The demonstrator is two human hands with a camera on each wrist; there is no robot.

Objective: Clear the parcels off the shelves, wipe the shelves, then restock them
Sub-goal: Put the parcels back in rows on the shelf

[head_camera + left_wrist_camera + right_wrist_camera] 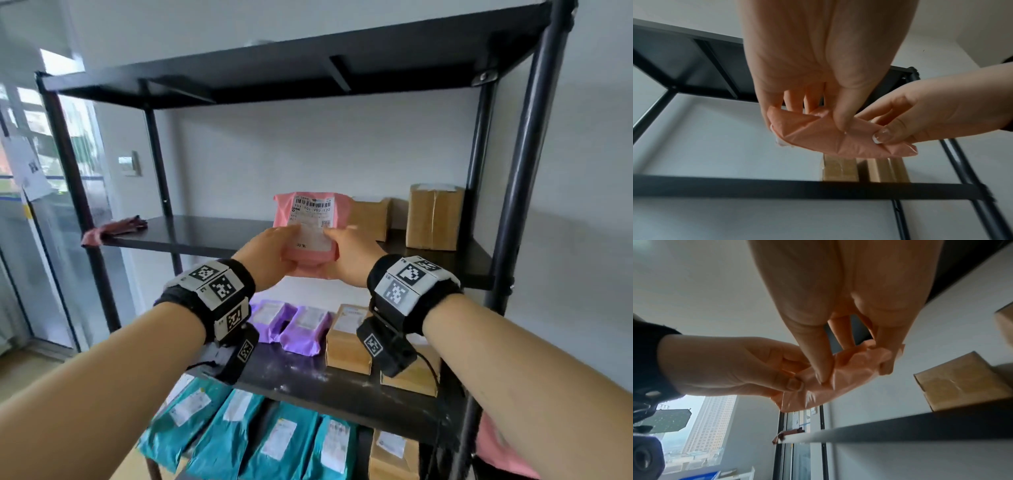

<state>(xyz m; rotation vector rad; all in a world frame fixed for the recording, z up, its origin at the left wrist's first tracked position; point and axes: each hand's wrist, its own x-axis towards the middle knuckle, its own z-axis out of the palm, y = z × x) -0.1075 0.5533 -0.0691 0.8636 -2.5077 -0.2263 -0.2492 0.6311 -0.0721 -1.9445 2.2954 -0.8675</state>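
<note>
**Inspector:** State the position of the pink mailer [310, 226].

**Assistant:** Held upright in the air, label toward the wearer, in front of the upper shelf [191, 236] and just above its front edge. Its long axis runs vertically. The left hand [270, 255] and the right hand [346, 255] each pinch its lower part, thumbs on the face, fingers curled behind. Neither is nearer; they grip it side by side.

**Inspector:** Which way does the shelf lie from it?

**Assistant:** Ahead and slightly below. I judge it a restocking step, though lifting off cannot be ruled out.

**Inspector:** Obstructions?

**Assistant:** Two cardboard boxes [433, 216] stand at the right end of that shelf, the nearer one just behind the mailer's right edge. A dark red cloth [116, 229] lies at the left end, well apart. The span between looks open.

**Inspector:** Below?

**Assistant:** Purple mailers [291, 323] and further boxes on the next tier; teal mailers [239, 435] beneath.
</note>
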